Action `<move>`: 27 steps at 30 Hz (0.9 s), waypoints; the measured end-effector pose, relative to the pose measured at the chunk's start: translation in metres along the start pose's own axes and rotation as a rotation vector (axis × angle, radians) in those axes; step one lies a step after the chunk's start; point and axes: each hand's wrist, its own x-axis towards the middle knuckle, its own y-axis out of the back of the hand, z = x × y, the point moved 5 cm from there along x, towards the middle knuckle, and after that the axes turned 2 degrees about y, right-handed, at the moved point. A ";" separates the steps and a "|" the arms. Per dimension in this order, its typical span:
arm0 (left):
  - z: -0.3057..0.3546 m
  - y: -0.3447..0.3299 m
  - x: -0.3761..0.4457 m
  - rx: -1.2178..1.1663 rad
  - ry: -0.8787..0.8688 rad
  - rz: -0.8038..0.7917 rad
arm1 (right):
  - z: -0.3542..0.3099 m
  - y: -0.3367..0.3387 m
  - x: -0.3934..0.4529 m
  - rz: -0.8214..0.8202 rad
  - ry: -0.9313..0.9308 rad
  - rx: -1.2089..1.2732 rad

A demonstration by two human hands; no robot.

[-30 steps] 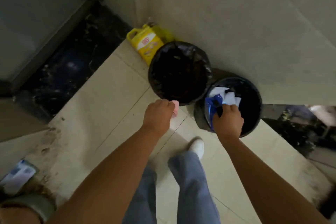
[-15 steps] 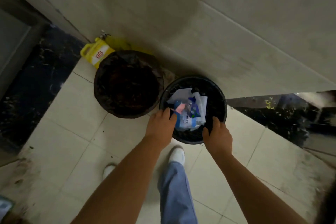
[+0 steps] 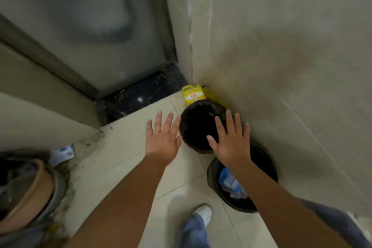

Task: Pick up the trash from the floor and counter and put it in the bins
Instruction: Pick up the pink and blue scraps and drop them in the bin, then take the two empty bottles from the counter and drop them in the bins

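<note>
Two round black bins stand on the tiled floor against the right wall. The far bin [image 3: 198,125] looks dark inside. The near bin [image 3: 263,165] holds blue and white wrappers [image 3: 229,183], partly hidden by my right forearm. My left hand [image 3: 163,137] hovers flat with fingers spread, left of the far bin. My right hand [image 3: 231,141] is spread the same way over the gap between both bins. Neither hand holds anything. A blue and white wrapper [image 3: 62,154] lies on the floor at the left.
A yellow jug [image 3: 193,95] stands in the corner behind the far bin. A frosted glass door [image 3: 90,26] with a dark threshold [image 3: 141,94] fills the upper left. Brown and grey pots [image 3: 26,193] crowd the lower left. My shoe [image 3: 203,212] is near the bottom.
Both hands let go of the trash into the near bin, then lifted away and spread flat. The view swung up and left toward the door.
</note>
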 end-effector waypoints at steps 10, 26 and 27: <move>-0.174 0.049 -0.233 -0.255 0.559 0.259 | -0.209 0.111 -0.117 0.145 0.607 -0.014; -0.244 -0.049 -0.816 -0.411 1.757 0.383 | -0.485 0.118 -0.593 0.114 1.663 -0.116; -0.234 -0.056 -0.846 -0.416 1.828 0.373 | -0.491 0.113 -0.623 0.110 1.724 -0.117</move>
